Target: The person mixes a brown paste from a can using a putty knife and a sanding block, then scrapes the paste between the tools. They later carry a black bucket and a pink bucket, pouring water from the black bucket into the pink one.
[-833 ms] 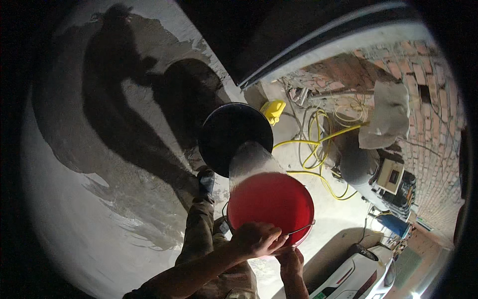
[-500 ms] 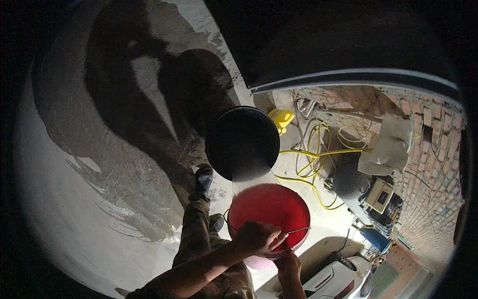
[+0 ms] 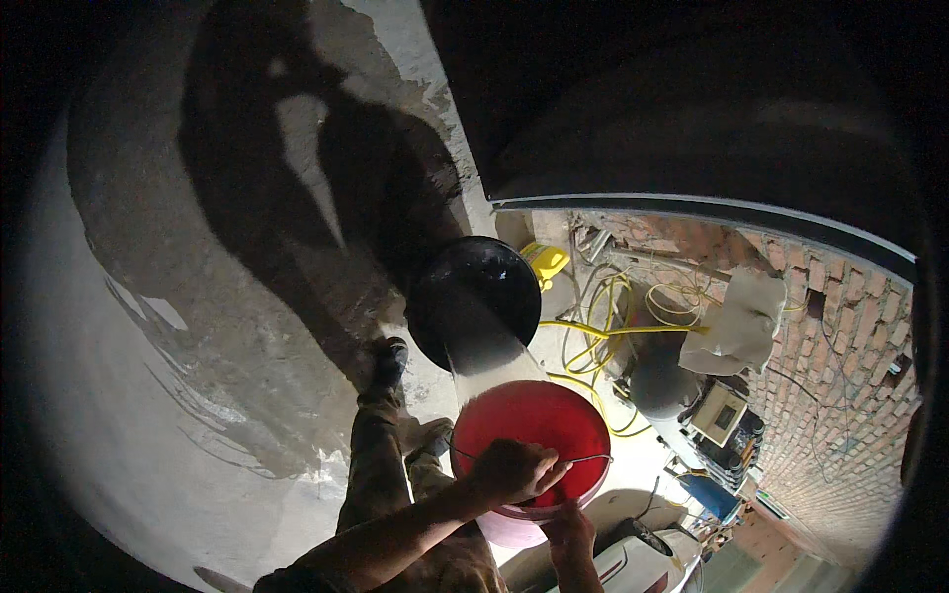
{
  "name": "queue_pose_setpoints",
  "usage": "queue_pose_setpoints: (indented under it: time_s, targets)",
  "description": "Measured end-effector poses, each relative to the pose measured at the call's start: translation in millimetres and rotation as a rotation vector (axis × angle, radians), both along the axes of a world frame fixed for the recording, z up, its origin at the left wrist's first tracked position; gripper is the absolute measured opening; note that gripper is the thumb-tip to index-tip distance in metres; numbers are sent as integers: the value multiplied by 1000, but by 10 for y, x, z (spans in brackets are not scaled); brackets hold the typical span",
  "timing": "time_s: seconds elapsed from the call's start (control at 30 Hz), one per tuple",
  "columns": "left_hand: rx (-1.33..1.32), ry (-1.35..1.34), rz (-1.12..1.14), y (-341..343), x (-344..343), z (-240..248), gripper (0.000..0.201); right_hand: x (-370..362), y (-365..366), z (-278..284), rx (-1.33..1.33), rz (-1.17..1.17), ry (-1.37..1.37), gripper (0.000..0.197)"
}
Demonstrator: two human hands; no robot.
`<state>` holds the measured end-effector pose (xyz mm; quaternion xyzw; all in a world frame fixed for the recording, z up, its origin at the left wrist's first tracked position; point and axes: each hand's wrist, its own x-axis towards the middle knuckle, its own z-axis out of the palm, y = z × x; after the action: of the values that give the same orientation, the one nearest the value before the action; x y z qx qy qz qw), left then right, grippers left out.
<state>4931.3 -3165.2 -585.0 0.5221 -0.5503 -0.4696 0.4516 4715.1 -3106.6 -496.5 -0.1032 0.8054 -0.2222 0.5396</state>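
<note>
My left hand [image 3: 509,472] is closed round the wire handle [image 3: 590,459] of a red bucket [image 3: 539,410]. At the bucket's near rim is my right hand [image 3: 570,532], its fingers closed on the edge. The red bucket leans away from me, and a pale, see-through stream of liquid [image 3: 494,368] runs from its far lip. That stream falls into a black round tub [image 3: 450,277], which stands on the floor just beyond. Liquid blurs the tub's near side, and its depth cannot be made out.
Left of the tub lies damp grey concrete [image 3: 178,257] under my shadow. A yellow container [image 3: 546,263] touches the tub's right side. Yellow hose [image 3: 593,341], a rounded grey tank [image 3: 660,381] and a pale sack [image 3: 736,321] lie right, before a brick wall [image 3: 840,366]. A white vehicle [image 3: 643,563] is at lower right.
The stream from the red bucket looks wider and denser. My view has shifted slightly, so the tub sits a little lower; both hands keep their hold.
</note>
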Motion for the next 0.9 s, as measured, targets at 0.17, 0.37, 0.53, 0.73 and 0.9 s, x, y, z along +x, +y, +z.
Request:
queue_pose_setpoints:
  time_s: [0.17,0.37,0.53,0.73,0.9]
  targets:
    - [23,16,-24,-28,4,175,36,23,-124,211,-43,78,6,45]
    - [44,53,-63,-14,-60,312,39,-42,-228,333,4,35,121,43]
    - [30,72,-54,126,-255,325,42,-147,-276,333,-45,93,78,44]
    - [103,128,-139,311,-449,480,32,-183,-403,317,-102,107,93,44]
    - [-60,61,77,405,-557,535,24,-186,-486,225,-71,91,101,42]
